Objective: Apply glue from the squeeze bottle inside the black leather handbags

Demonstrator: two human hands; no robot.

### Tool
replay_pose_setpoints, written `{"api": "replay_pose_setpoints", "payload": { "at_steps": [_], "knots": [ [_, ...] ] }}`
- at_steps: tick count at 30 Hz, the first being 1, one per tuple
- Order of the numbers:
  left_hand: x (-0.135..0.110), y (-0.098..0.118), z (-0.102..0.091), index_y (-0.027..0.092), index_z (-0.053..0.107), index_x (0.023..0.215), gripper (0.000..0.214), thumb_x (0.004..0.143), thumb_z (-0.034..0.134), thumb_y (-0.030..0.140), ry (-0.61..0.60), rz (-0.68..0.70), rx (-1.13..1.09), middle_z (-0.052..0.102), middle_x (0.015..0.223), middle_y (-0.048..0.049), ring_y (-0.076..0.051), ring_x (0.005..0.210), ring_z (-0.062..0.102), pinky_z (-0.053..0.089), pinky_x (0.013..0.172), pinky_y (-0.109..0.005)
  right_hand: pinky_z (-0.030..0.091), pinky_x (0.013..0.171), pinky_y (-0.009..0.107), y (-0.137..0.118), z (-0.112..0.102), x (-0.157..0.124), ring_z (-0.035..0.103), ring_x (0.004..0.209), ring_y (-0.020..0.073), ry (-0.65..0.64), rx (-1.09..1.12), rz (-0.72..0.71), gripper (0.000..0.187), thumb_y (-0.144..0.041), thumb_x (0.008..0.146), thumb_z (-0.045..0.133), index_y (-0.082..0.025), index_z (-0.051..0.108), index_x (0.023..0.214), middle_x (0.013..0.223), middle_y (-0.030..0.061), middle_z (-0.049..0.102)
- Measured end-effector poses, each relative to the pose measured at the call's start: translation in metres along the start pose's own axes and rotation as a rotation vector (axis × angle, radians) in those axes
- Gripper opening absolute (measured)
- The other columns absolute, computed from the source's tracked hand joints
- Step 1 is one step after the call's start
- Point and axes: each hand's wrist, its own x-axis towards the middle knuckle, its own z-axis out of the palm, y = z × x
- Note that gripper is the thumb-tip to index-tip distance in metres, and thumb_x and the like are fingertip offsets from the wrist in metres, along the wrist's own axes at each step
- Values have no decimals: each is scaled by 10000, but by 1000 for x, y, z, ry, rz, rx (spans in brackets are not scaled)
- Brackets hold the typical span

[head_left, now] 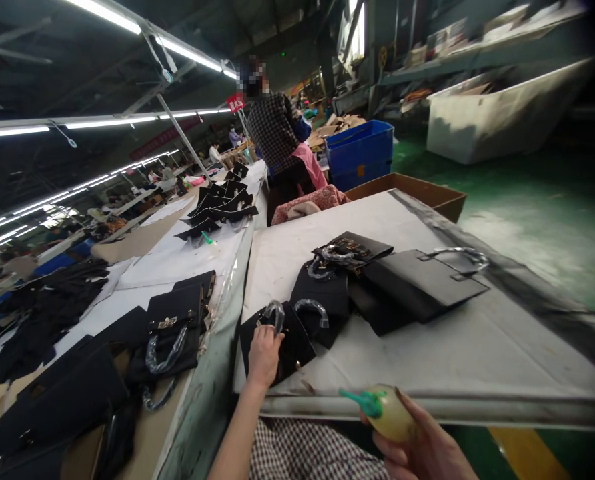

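Observation:
My left hand (264, 353) is closed on a black handbag (293, 343) near the left edge of the white-covered table, at the base of its plastic-wrapped handle (276, 313). In my right hand (422, 443) is a squeeze bottle (391, 415) with pale yellowish contents and a green nozzle that points left. The bottle is over the table's front edge, apart from the bags. Just behind the held bag lie another black handbag (322, 293), a bag with gold hardware (365, 248) and a flat black bag (422, 283) with a wrapped handle.
Black handbags (175, 320) and a dark pile (52, 313) cover the long table at left, with a gap between the tables. A co-worker (275, 137) stands ahead. Beyond my table are a cardboard box (412, 190), a blue bin (360, 153) and a large white bin (477, 127).

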Motion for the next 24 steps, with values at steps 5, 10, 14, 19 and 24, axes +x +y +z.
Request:
{"api": "replay_pose_setpoints", "payload": {
  "at_steps": [5,10,14,19,24],
  "knots": [
    [-76,-16,-98,198,676,1210,430,1110,364,476,230,-79,-266,694,1354,-131,-273,1297,642,472,1151,-430,435,449,209,-6,29,-3,638,646,149,-40,-91,11,352,-469,936,770,-165,755,1113,1044,130,813],
    [-160,-2,-168,210,683,1006,315,1020,624,518,530,-210,-846,733,1239,-74,-256,1282,641,437,1194,-421,619,768,340,1,34,-5,762,998,256,58,-84,-59,282,-395,904,793,-220,750,1120,1204,94,812],
    [-220,24,-184,207,667,908,306,953,738,501,670,-312,-1061,734,1145,-47,-235,1238,656,481,1165,-385,524,1070,566,22,37,-27,690,1258,376,23,-37,184,434,-543,922,729,-206,761,1195,1320,143,776],
    [-282,34,-166,228,632,867,304,950,733,503,714,-408,-1074,736,1122,-47,-280,1278,657,531,1140,-428,447,1103,644,47,35,-75,727,1159,425,-56,-70,476,583,-691,879,684,-219,790,1203,1274,156,790],
    [-324,32,-132,223,661,889,318,954,709,530,676,-549,-1103,741,1143,-69,-303,1295,654,541,1128,-424,530,1029,544,49,43,-93,738,1028,354,-32,-111,436,619,-722,801,731,-200,802,1127,1106,175,798]
  ]
}}
